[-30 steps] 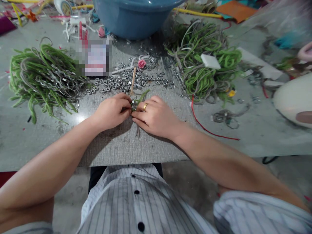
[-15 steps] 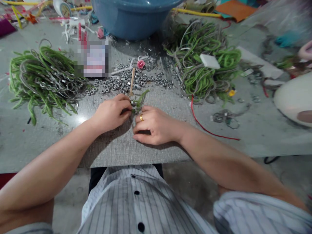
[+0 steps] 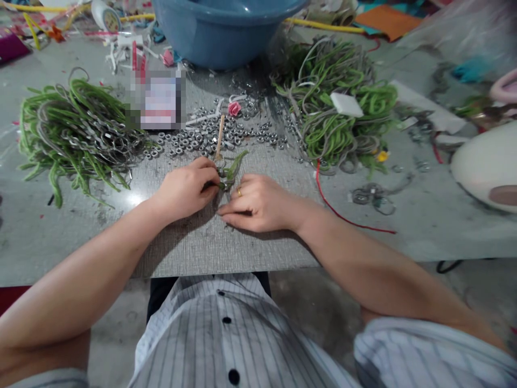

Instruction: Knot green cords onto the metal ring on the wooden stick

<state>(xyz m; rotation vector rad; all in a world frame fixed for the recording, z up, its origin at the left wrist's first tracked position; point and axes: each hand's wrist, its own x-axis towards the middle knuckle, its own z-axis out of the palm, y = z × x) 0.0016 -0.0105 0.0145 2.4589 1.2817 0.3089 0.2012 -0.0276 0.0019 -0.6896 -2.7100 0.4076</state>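
Observation:
Near the table's front edge, my left hand pinches a short green cord strung with small metal nuts. The cord's green tip points up and to the right between my hands. My right hand, a gold ring on one finger, is just right of and below the nuts. Its thumb and fingers are closed together where the cord's grey tail runs, and they hide that tail. Just beyond my left fingertips a thin wooden stick leans among loose metal nuts.
A bundle of green and grey cords with nuts lies left; a tangled cord pile lies right, with a white block on top. Behind are a blurred-out phone-like item and a blue basin. A red cord trails at right.
My right hand has drawn away from the nuts, down toward me and then slightly up again, its fingers coming together. My left hand has kept its hold in the same spot.

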